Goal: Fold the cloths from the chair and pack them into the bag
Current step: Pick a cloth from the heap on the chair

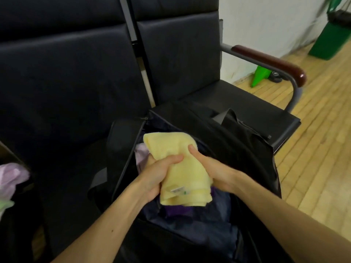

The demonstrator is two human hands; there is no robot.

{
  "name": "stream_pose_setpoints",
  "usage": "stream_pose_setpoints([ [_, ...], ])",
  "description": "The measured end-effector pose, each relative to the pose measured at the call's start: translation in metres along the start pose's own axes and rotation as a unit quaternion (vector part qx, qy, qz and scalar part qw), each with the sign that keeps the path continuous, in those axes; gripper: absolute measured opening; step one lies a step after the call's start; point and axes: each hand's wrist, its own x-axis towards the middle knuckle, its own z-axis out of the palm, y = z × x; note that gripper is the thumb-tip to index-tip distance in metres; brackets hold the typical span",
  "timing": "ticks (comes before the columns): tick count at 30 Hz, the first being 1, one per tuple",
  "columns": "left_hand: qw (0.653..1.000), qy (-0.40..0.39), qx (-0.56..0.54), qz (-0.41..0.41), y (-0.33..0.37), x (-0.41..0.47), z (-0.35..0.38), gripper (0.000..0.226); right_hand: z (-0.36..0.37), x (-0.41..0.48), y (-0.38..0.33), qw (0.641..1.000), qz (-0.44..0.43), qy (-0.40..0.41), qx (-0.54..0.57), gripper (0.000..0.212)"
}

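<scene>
Centre frame, left hand (158,176) and right hand (210,171) grip a folded pale-yellow terry towel (178,168) over the open black fabric bag (237,145); a loosened grip could unfold it.

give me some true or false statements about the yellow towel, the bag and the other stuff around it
1. The left hand and the right hand both grip a folded yellow towel over the black bag. True.
2. The bag is zipped shut. False: it is open, and a purple cloth shows inside.
3. A lilac cloth lies outside the bag at the left edge of the view. True.
4. The chair's armrest is green. False: the armrest is dark brown; the green thing is a bin by the wall.
5. The towel has a small label near its lower end. True.
</scene>
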Motion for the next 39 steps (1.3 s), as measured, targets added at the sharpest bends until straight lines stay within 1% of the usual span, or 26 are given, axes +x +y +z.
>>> stream_pose_setpoints([
  [1, 1.000, -0.003, 0.001, 0.005, 0.003, 0.004, 0.002, 0.046, 0.006, -0.002, 0.000, 0.997, -0.005, -0.039, 0.069, 0.070],
  [2, 1.000, -0.001, 0.004, 0.011, 0.005, 0.008, 0.001, 0.043, 0.008, -0.001, -0.003, 0.992, -0.024, -0.039, 0.116, 0.060],
  [3, 1.000, 0.006, 0.008, 0.020, 0.006, 0.014, -0.002, 0.042, 0.010, 0.004, -0.008, 0.988, -0.064, -0.013, 0.139, 0.052],
  [4, 0.999, 0.019, 0.012, 0.034, 0.007, 0.021, -0.006, 0.044, 0.011, 0.011, -0.015, 0.985, -0.122, 0.037, 0.116, 0.047],
  [5, 0.998, 0.043, 0.022, 0.051, 0.006, 0.029, -0.013, 0.045, 0.013, 0.022, -0.021, 0.977, -0.182, 0.099, 0.047, 0.048],
  [6, 0.994, 0.075, 0.036, 0.073, 0.005, 0.036, -0.019, 0.042, 0.016, 0.032, -0.029, 0.961, -0.221, 0.155, -0.057, 0.053],
  [7, 0.987, 0.112, 0.063, 0.100, 0.003, 0.043, -0.028, 0.036, 0.021, 0.046, -0.033, 0.938, -0.235, 0.192, -0.166, 0.063],
  [8, 0.977, 0.141, 0.105, 0.120, -0.002, 0.048, -0.038, 0.029, 0.025, 0.060, -0.034, 0.917, -0.215, 0.215, -0.257, 0.072],
  [9, 0.968, 0.156, 0.150, 0.131, -0.007, 0.051, -0.048, 0.026, 0.027, 0.074, -0.032, 0.901, -0.179, 0.231, -0.320, 0.077],
  [11, 0.954, 0.150, 0.229, 0.120, -0.025, 0.058, -0.075, 0.027, 0.031, 0.098, -0.019, 0.873, -0.110, 0.253, -0.402, 0.077],
  [12, 0.950, 0.144, 0.256, 0.109, -0.034, 0.060, -0.088, 0.026, 0.033, 0.107, -0.010, 0.860, -0.088, 0.254, -0.434, 0.075],
  [14, 0.947, 0.124, 0.281, 0.097, -0.044, 0.062, -0.105, 0.023, 0.034, 0.118, 0.002, 0.846, -0.059, 0.248, -0.468, 0.072],
  [17, 0.947, 0.101, 0.289, 0.093, -0.047, 0.053, -0.118, 0.026, 0.040, 0.121, 0.009, 0.833, -0.067, 0.228, -0.500, 0.073],
  [20, 0.950, 0.113, 0.280, 0.074, -0.051, 0.027, -0.137, 0.029, 0.065, 0.111, 0.019, 0.833, -0.079, 0.188, -0.514, 0.075],
  [23, 0.949, 0.148, 0.276, 0.051, -0.057, -0.011, -0.168, 0.030, 0.108, 0.099, 0.037, 0.832, -0.093, 0.143, -0.528, 0.069],
  [26, 0.937, 0.178, 0.300, 0.029, -0.052, -0.044, -0.187, 0.033, 0.149, 0.088, 0.047, 0.854, -0.095, 0.105, -0.501, 0.066],
  [27, 0.931, 0.181, 0.316, 0.019, -0.050, -0.048, -0.188, 0.034, 0.157, 0.085, 0.046, 0.856, -0.086, 0.104, -0.499, 0.065],
  [29, 0.920, 0.179, 0.347, -0.006, -0.043, -0.060, -0.185, 0.043, 0.170, 0.075, 0.045, 0.839, -0.065, 0.111, -0.529, 0.067],
  [31, 0.907, 0.156, 0.389, -0.036, -0.036, -0.074, -0.176, 0.063, 0.181, 0.061, 0.038, 0.815, -0.039, 0.113, -0.567, 0.075],
  [32, 0.895, 0.143, 0.420, -0.041, -0.033, -0.081, -0.169, 0.073, 0.185, 0.052, 0.035, 0.805, -0.026, 0.111, -0.582, 0.079],
  [33, 0.884, 0.132, 0.448, -0.031, -0.029, -0.094, -0.164, 0.079, 0.192, 0.040, 0.031, 0.790, -0.017, 0.106, -0.604, 0.081],
  [34, 0.878, 0.123, 0.463, -0.009, -0.023, -0.108, -0.159, 0.079, 0.200, 0.028, 0.026, 0.774, -0.022, 0.102, -0.625, 0.078],
  [35, 0.881, 0.115, 0.458, 0.026, -0.017, -0.122, -0.156, 0.073, 0.208, 0.016, 0.021, 0.762, -0.040, 0.097, -0.639, 0.069],
  [36, 0.889, 0.110, 0.439, 0.065, -0.011, -0.137, -0.157, 0.062, 0.218, 0.002, 0.016, 0.758, -0.067, 0.095, -0.642, 0.059],
  [38, 0.900, 0.120, 0.396, 0.137, -0.001, -0.173, -0.172, 0.032, 0.244, -0.025, 0.009, 0.766, -0.137, 0.096, -0.621, 0.045],
  [39, 0.900, 0.133, 0.384, 0.157, 0.002, -0.191, -0.183, 0.021, 0.259, -0.039, 0.007, 0.775, -0.171, 0.094, -0.601, 0.041],
])
